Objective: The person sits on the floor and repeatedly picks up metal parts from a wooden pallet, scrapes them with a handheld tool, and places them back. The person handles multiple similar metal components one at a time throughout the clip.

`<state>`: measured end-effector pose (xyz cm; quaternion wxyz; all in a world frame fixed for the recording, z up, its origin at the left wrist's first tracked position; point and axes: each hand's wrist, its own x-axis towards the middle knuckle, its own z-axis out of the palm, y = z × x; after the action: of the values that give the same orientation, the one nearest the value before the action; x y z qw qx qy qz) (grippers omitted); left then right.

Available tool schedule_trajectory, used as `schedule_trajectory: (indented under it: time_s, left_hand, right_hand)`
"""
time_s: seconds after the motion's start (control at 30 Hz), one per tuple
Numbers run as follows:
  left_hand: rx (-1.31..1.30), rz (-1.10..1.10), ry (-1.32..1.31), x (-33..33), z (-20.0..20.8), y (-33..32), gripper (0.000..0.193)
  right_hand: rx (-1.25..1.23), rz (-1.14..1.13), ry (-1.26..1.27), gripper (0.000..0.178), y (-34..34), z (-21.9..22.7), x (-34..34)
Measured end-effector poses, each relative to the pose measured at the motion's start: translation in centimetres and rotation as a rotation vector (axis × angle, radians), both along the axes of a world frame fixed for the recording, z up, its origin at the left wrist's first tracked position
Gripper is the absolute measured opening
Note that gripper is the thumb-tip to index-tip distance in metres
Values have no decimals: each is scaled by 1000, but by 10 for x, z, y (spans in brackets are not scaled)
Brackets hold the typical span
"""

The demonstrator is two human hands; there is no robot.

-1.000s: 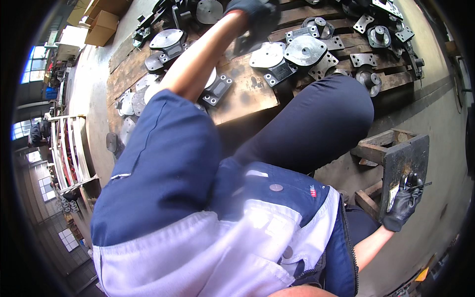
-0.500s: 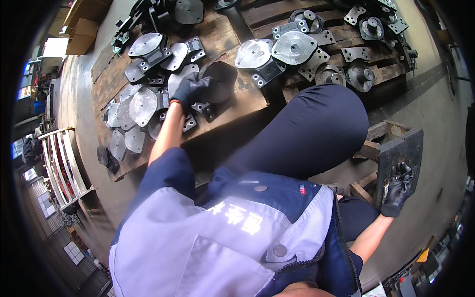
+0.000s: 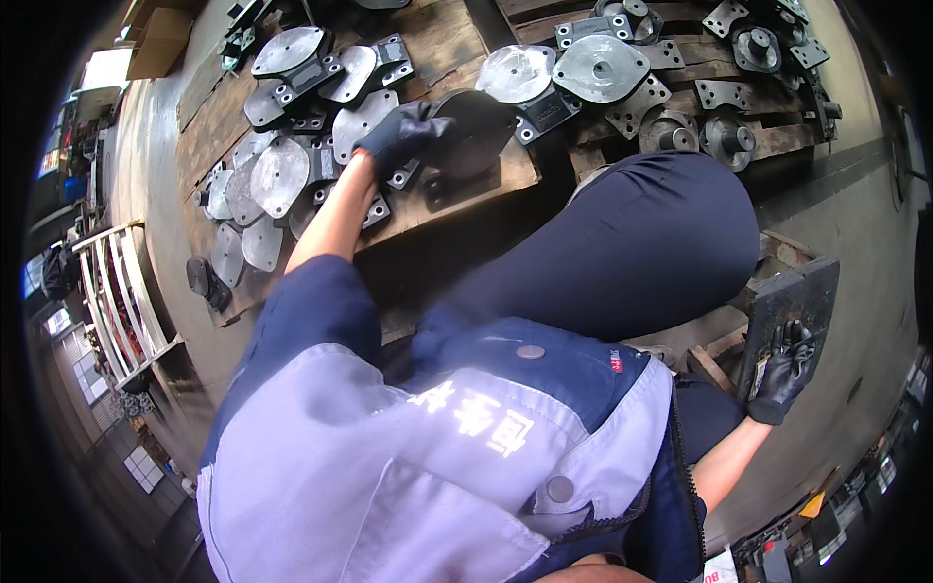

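Note:
My left hand (image 3: 403, 141), in a dark glove, grips the edge of a dark metal flanged part (image 3: 476, 136), tilted up over the pallet, with a stub on its underside. Close beside it lie grey metal plates with holes and bracket blocks, among them a pale oval flanged plate (image 3: 360, 124). Off to the right, my right hand (image 3: 782, 374), gloved too, is at the dark side panel of a wooden stool (image 3: 797, 296). Its fingers are bent, and something small and pale shows by the thumb, too small to name.
Several flanged castings cover the wooden pallet (image 3: 505, 185), with more on the second pallet (image 3: 777, 146) at the right. One small part (image 3: 206, 282) lies at the near left corner. A white rack (image 3: 121, 301) and a cardboard box (image 3: 160, 44) stand left. My bent knee is between pallet and stool.
My left hand has shifted slightly right with the dark flanged part, which now tilts more and shows its stub. The view has moved a little; my right hand stays by the stool.

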<state>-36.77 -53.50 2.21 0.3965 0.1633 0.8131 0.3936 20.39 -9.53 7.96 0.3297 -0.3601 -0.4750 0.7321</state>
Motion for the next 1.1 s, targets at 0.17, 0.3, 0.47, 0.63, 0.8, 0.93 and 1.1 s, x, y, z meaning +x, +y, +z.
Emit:
schedule_trajectory:
  time_s: [0.17, 0.3, 0.47, 0.63, 0.8, 0.93, 1.1]
  left_hand:
    - [-19, 116, -16, -38, -74, -24, 28]
    - [-353, -241, 307, -47, -54, -21, 42]
    - [-663, -326, 463, -41, -56, -29, 48]
    - [-648, -444, 707, -45, -36, -16, 32]
    - [-707, -518, 690, -42, -29, -13, 24]
    - [-815, -665, 692, -69, -58, -9, 29]
    - [-1109, -696, 683, -93, -65, 35, 35]
  right_hand:
    - [15, 16, -30, 37, 2, 4, -14]
    - [40, -63, -52, 38, -8, 9, -5]
    - [461, -51, -581, 31, -20, 10, -31]
    - [47, -149, -92, 30, -9, 4, -20]
    - [-4, -139, -70, 32, -3, 4, -10]
    - [73, -152, -86, 31, -25, 22, -6]
    - [459, -261, -407, 32, -38, 32, -3]
